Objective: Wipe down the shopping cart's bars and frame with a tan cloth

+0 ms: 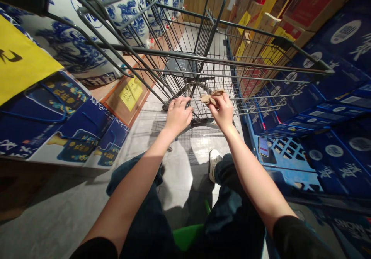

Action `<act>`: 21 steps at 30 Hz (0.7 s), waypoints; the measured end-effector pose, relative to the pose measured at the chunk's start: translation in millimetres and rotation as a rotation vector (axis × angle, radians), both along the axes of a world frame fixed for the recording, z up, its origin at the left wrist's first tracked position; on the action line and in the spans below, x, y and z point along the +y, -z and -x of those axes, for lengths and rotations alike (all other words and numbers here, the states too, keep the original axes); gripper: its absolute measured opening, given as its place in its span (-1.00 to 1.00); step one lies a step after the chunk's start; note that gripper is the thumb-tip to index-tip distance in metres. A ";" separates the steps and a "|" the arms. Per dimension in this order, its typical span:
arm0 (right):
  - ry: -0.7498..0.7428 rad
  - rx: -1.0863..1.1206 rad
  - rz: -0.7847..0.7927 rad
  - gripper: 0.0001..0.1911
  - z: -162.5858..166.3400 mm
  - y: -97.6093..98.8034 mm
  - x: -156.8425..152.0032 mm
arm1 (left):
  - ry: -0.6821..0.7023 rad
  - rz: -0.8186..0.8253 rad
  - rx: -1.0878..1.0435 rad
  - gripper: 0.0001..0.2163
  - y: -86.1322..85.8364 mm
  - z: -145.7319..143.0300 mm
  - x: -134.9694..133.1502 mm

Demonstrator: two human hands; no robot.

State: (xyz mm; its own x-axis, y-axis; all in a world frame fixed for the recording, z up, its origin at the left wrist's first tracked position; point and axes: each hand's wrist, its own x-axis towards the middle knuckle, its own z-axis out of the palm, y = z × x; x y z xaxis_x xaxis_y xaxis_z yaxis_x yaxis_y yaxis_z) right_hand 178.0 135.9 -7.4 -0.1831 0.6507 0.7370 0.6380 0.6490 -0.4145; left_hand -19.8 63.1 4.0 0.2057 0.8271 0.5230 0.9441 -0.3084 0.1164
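A dark wire shopping cart (199,60) stands in front of me, its basket at the level of my hands. My left hand (179,116) is at the cart's near lower edge, fingers curled over it and a dark piece of the frame between thumb and forefinger. Pinched in my right hand (223,112) is a crumpled tan cloth (206,99), held against the wire mesh just right of my left hand. Part of the cloth is hidden behind the fingers.
Large blue-and-white porcelain jars (127,16) line the left, above blue gift boxes (72,135). Stacked blue cartons (327,108) and a blue plastic crate (292,154) border the right. A green seat (188,236) is under me on the tiled floor (179,174).
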 end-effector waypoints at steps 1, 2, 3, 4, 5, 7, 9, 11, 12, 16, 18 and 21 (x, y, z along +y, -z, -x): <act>-0.005 0.008 -0.006 -0.84 2.1 -3.7 0.1 | -0.005 -0.001 0.003 -0.78 0.0 -0.4 0.3; -0.015 0.022 -0.014 -0.83 5.3 -8.6 0.5 | -0.011 -0.001 0.008 -0.78 0.0 -0.8 0.5; -0.029 0.037 -0.025 -0.81 9.3 -14.3 1.0 | -0.016 0.000 0.014 -0.78 -0.1 -1.0 0.7; -0.047 0.052 -0.038 -0.78 13.4 -20.1 1.6 | -0.018 0.003 0.020 -0.78 -0.1 -1.1 0.8; -0.065 0.063 -0.050 -0.73 17.4 -25.5 2.3 | -0.018 0.007 0.025 -0.78 -0.1 -1.0 0.8; -0.092 0.076 -0.072 -0.66 23.0 -32.3 3.6 | -0.014 0.010 0.035 -0.78 0.0 -0.2 0.5; -0.089 0.078 -0.094 -0.66 23.7 -31.3 4.5 | -0.006 0.007 0.044 -0.78 0.1 1.1 -0.2; -0.065 0.071 -0.107 -0.72 18.8 -22.8 4.1 | 0.008 0.008 0.049 -0.78 -0.2 2.6 -1.2; -0.049 0.058 -0.102 -0.76 14.6 -17.0 3.4 | 0.017 0.011 0.048 -0.78 -0.5 3.2 -1.7; -0.006 -0.029 -0.021 -0.84 -3.2 0.5 -1.2 | 0.041 0.017 0.035 -0.78 -2.0 3.7 -3.1; 0.002 -0.054 0.003 -0.84 -5.2 0.3 -2.2 | 0.041 0.012 0.031 -0.78 -2.1 2.7 -2.9; -0.002 -0.016 -0.041 -0.82 5.6 -10.6 0.0 | 0.024 -0.002 0.034 -0.78 -0.9 1.1 -1.7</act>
